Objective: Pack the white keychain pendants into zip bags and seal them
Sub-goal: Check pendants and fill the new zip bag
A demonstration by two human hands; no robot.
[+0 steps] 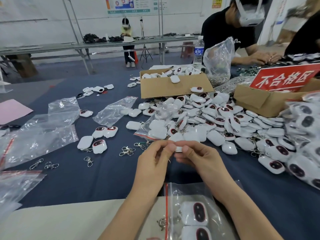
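A: What is your left hand [156, 160] doing?
B: Its fingertips pinch one end of a white pendant [178, 148], just right of it.
A: And your right hand [194, 155]?
B: It pinches the other end. A zip bag [188, 201] with two pendants lies below it; the pendant heap [216, 122] sits beyond on the desk [103, 177]

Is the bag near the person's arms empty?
No, the zip bag lying under the forearms already holds two white pendants with dark oval faces.
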